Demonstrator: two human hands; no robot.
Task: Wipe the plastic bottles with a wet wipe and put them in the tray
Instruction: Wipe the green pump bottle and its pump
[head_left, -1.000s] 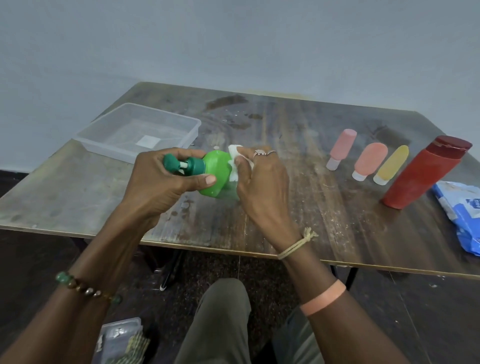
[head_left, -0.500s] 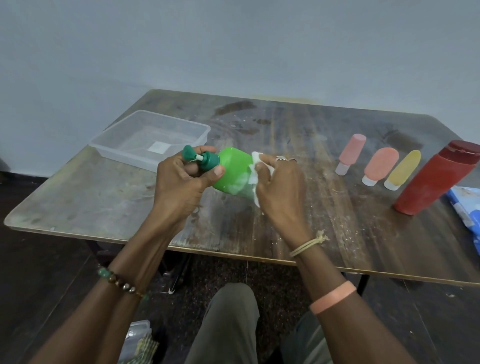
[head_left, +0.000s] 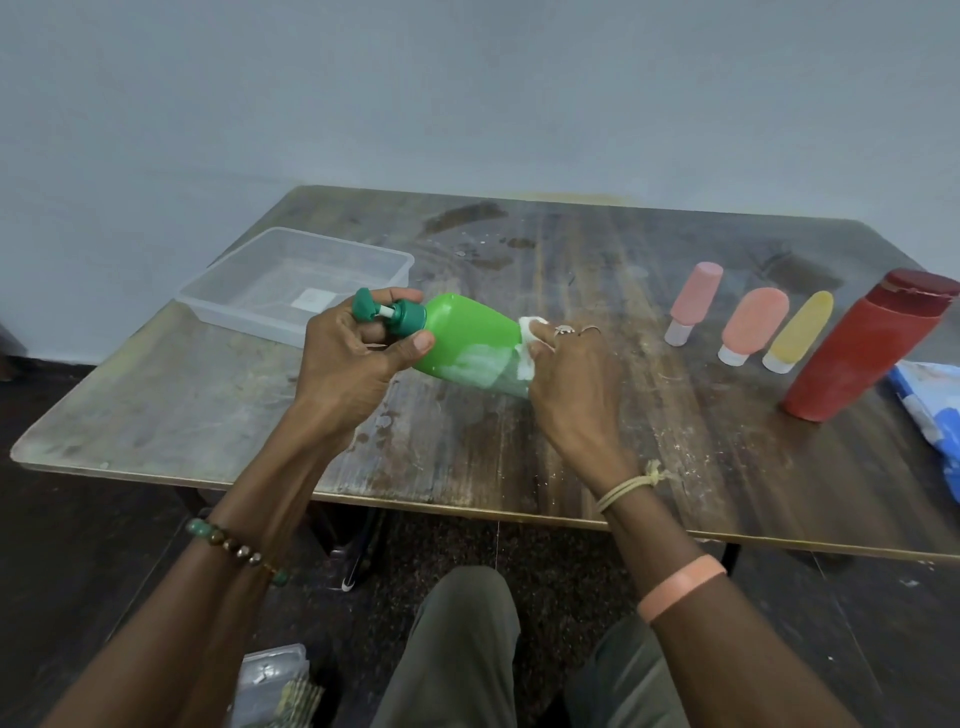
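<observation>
A green pump bottle (head_left: 467, 332) lies tilted above the table, pump end to the left. My left hand (head_left: 353, 358) grips its dark green neck and pump. My right hand (head_left: 566, 379) presses a white wet wipe (head_left: 529, 345) against the bottle's base end, which looks streaked and wet. The clear plastic tray (head_left: 249, 306) stands empty at the table's left, just behind my left hand. To the right stand a pink bottle (head_left: 695, 301), a salmon bottle (head_left: 753, 325), a yellow bottle (head_left: 800, 330) and a large red bottle (head_left: 867, 345).
A blue and white wipes pack (head_left: 935, 410) lies at the right edge, partly out of frame. The worn wooden table (head_left: 467, 447) has its front edge near my knees. A small clear box (head_left: 270, 686) sits on the floor below.
My right hand has slid the wipe along the bottle from near the neck to the base end, baring more of the green body. The view has shifted, so everything sits further right.
</observation>
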